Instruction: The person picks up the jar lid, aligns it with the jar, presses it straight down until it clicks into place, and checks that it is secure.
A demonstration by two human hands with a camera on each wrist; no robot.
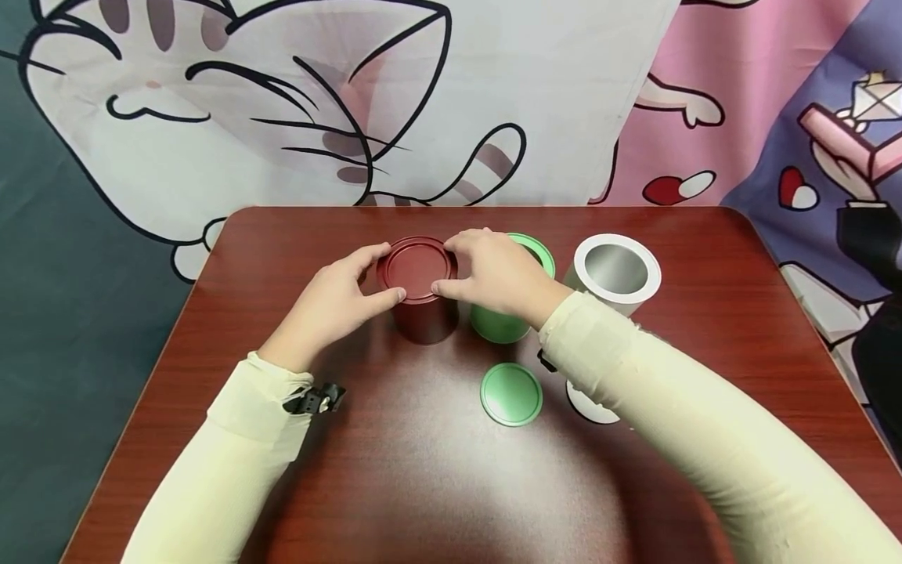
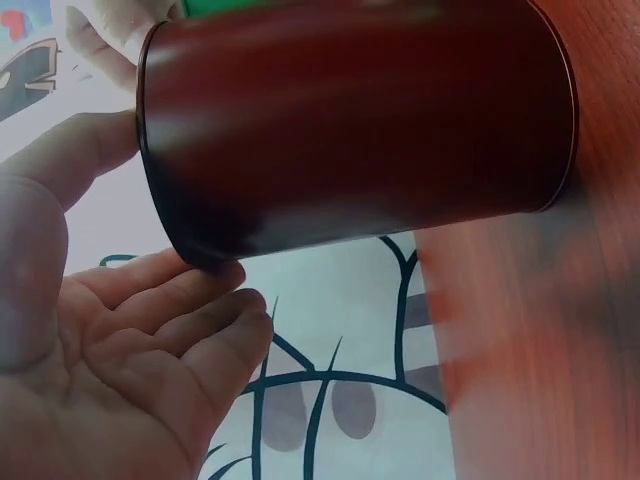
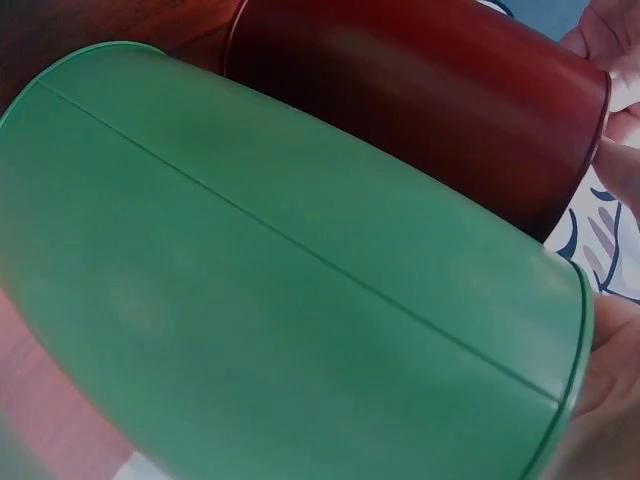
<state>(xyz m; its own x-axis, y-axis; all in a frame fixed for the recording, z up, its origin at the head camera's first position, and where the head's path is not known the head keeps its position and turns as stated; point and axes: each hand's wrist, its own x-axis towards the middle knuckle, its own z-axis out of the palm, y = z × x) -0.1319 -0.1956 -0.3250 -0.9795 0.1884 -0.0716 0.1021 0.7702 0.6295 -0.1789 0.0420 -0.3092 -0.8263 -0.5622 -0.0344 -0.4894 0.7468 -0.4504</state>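
A dark red can (image 1: 426, 323) stands upright on the table with its red lid (image 1: 417, 269) on top. My left hand (image 1: 331, 301) holds the lid's left edge, thumb at the front and index finger at the back. On the opposite edge, my right hand (image 1: 503, 274) holds the rim the same way, its wrist passing over a green can (image 1: 500, 325). In the left wrist view, the left thumb and fingertips meet the rim of the red can (image 2: 360, 130). The right wrist view has the green can (image 3: 300, 270) large in front of the red one.
Right of the green can stands an open white can (image 1: 583, 266). A green lid (image 1: 511, 394) lies flat in front, and a white lid (image 1: 592, 409) is partly hidden under the right sleeve. Behind the table (image 1: 395, 486) hangs a printed cat cloth (image 1: 564, 70).
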